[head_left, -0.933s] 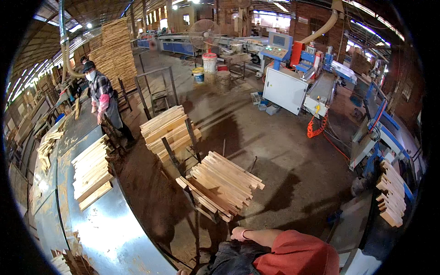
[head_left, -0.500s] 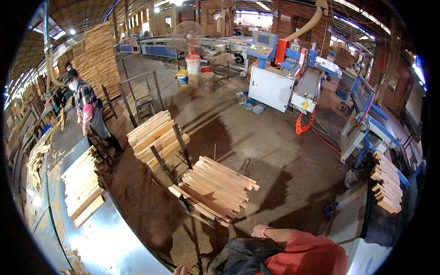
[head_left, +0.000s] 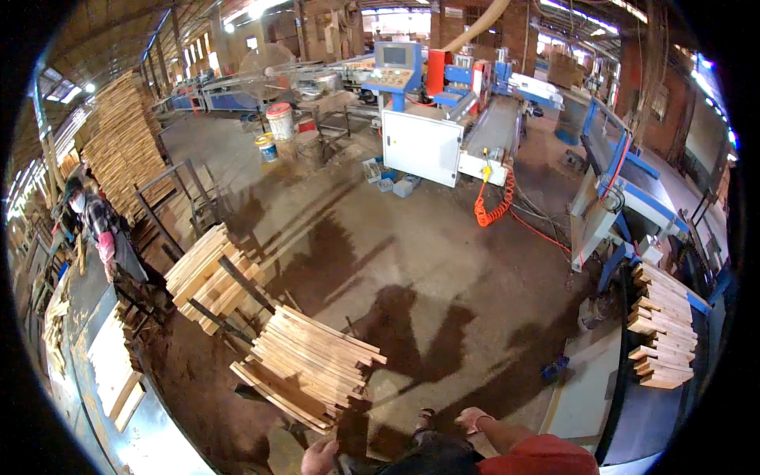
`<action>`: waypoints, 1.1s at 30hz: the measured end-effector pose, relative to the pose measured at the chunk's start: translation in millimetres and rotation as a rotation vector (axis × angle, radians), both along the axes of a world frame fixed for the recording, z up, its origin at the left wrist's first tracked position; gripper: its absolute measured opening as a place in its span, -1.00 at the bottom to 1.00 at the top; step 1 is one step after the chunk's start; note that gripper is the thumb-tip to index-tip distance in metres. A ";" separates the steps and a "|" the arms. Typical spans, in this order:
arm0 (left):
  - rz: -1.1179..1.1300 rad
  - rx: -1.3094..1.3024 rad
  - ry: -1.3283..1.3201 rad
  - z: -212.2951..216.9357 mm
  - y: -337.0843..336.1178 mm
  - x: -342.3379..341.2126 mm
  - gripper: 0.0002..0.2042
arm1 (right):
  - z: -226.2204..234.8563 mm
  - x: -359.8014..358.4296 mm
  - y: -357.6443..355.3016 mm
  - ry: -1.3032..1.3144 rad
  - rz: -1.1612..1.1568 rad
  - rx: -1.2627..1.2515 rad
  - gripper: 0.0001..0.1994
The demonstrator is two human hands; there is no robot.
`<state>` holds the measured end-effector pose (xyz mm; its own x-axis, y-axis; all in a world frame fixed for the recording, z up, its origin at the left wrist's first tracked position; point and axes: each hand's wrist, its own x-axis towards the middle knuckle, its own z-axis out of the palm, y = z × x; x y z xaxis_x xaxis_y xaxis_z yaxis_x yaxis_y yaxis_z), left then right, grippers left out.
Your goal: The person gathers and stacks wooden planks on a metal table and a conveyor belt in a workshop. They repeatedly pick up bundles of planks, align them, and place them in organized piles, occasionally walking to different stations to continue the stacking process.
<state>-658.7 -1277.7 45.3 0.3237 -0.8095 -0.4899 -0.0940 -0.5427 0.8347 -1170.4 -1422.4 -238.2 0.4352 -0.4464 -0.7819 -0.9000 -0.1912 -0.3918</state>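
Note:
My left hand is low at the lower edge, just below a stack of wooden strips on a rack. It stands apart from the strips, and its fingers are blurred. My right hand hangs in front of my red sleeve, over the floor. Its fingers point away and are mostly hidden; nothing shows in it. A second stack of strips lies just beyond, between dark metal uprights. On the right, more wooden pieces rest in a row on a dark machine bed.
At left runs a metal-topped table with wooden strips on it; a masked person stands beside it. Ahead are a white machine cabinet with a control panel, an orange coiled hose, buckets and a tall wood pile.
The view has turned right, so the racks and the other person sit further left. My left hand shows more at the lower edge; my right hand is lower. A foot has come into sight.

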 end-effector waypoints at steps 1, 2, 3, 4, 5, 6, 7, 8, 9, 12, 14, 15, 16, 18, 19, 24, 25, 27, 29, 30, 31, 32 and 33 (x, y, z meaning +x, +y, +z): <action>-0.048 0.011 0.040 -10.3 -40.0 -24.2 -0.72 | -4.5 -23.9 -10.1 0.115 0.163 -0.022 -0.64; -0.098 0.024 0.079 -20.1 -74.8 -42.8 -0.71 | -6.5 -46.8 -19.0 0.232 0.204 0.010 -0.67; -0.151 0.048 0.110 -31.6 -102.7 -59.8 -0.69 | -7.3 -67.3 -28.9 0.225 0.264 0.005 -0.69; -0.204 0.076 0.141 -41.8 -126.3 -74.9 -0.67 | -4.5 -87.6 -35.2 0.235 0.276 0.008 -0.70; -0.260 0.117 0.159 -51.0 -140.0 -85.6 -0.65 | -0.3 -102.3 -39.9 0.298 0.282 0.064 -0.68; -0.313 0.159 0.169 -59.4 -153.2 -94.1 -0.63 | 4.6 -114.1 -46.4 0.240 0.131 0.057 -0.67; -0.361 0.182 0.165 -65.9 -163.9 -99.7 -0.60 | 10.4 -121.9 -51.8 0.225 -0.031 0.098 -0.64; -0.400 0.191 0.146 -71.2 -173.2 -103.2 -0.58 | 16.7 -128.9 -55.2 0.210 -0.130 0.104 -0.62; -0.401 0.053 0.073 -73.5 -183.2 -104.8 -0.54 | 22.9 -132.6 -60.3 0.166 -0.080 0.022 -0.59; -0.319 -0.100 0.120 -74.7 -218.9 -106.4 -0.44 | 32.1 -130.8 -81.7 0.119 0.173 -0.162 -0.59; -0.214 0.147 0.156 -70.7 -251.5 -107.4 -0.41 | 31.0 -120.0 -110.8 0.228 0.255 -0.057 -0.60; -0.173 0.286 0.161 -68.7 -267.9 -107.4 -0.41 | 29.0 -113.2 -131.9 0.151 0.144 -0.081 -0.61; -0.217 0.103 0.082 -66.9 -280.1 -108.4 -0.41 | 30.3 -110.4 -153.3 0.184 0.183 -0.074 -0.62; -0.171 0.054 0.060 -68.5 -307.8 -111.1 -0.43 | 37.4 -104.1 -209.1 0.259 0.292 -0.089 -0.63; -0.149 0.030 0.049 -72.3 -322.6 -111.0 -0.44 | 43.6 -101.3 -238.3 0.284 0.317 -0.100 -0.64; 0.030 0.059 0.215 -94.0 -417.3 -91.2 -0.47 | 88.6 -89.0 -403.3 0.245 0.523 -0.357 -0.67; 0.039 0.078 0.180 -90.9 -437.3 -83.6 -0.47 | 97.4 -83.7 -435.9 0.251 0.552 -0.361 -0.69; 0.044 0.122 0.091 -86.7 -478.2 -62.1 -0.46 | 99.7 -78.7 -500.7 0.208 0.551 -0.370 -0.73; -0.031 0.032 -0.056 -67.5 -520.7 -43.7 -0.45 | 98.7 -73.4 -556.0 0.149 0.516 -0.368 -0.77; -0.106 -0.015 -0.192 -55.9 -538.6 -35.0 -0.45 | 93.9 -70.9 -578.3 0.135 0.569 -0.403 -0.79; -0.166 -0.052 -0.322 -40.8 -559.4 -29.3 -0.45 | 90.7 -67.4 -593.7 -0.013 0.279 -0.250 -0.79; -0.182 -0.111 -0.384 -25.0 -580.6 -23.8 -0.45 | 89.0 -66.3 -609.4 -0.130 0.015 -0.093 -0.80; -0.164 -0.207 -0.375 -6.8 -601.7 -19.5 -0.45 | 87.4 -63.0 -624.3 -0.246 -0.247 0.070 -0.80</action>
